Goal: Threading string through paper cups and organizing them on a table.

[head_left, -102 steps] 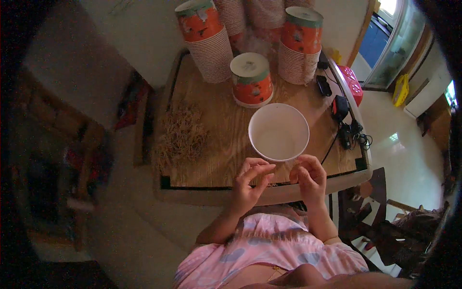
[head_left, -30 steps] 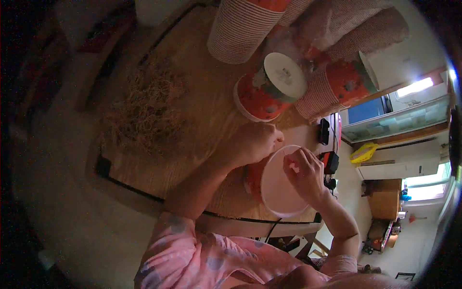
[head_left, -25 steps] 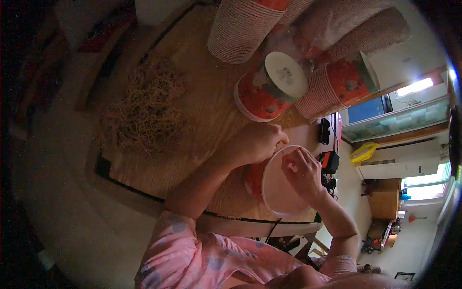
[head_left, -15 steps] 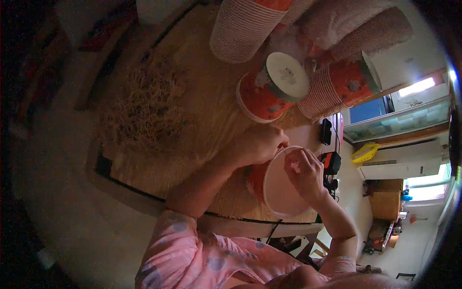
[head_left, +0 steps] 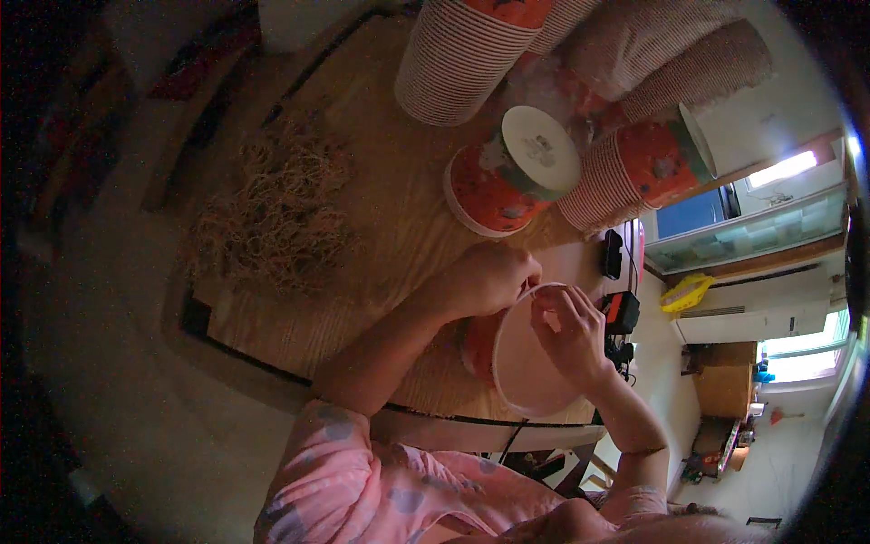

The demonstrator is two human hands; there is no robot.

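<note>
A red paper bucket (head_left: 530, 381) with a white inside and rim lies tilted at the table's near edge, its mouth turned toward the right. My left hand (head_left: 497, 276) is closed at the far part of its rim, the fingertips pinched there. Over the mouth, my right hand (head_left: 573, 331) bends its fingers against the same stretch of rim, thumb inside. Whether something thin lies between the fingertips is too small to tell. Farther off, another red bucket (head_left: 494, 195) stands upside down with its pale base up.
A tangle of thin tan strands (head_left: 281, 213) lies on the wooden table (head_left: 390, 172) to the left. Tall stacks of nested buckets (head_left: 462, 63) and a lying stack (head_left: 625, 172) fill the far side. Black and orange devices (head_left: 621, 313) with cables sit at the right.
Both hands stay at the bucket's rim, and the right fingers have shifted slightly. The whole view has moved a little, with table things appearing slightly lower.
</note>
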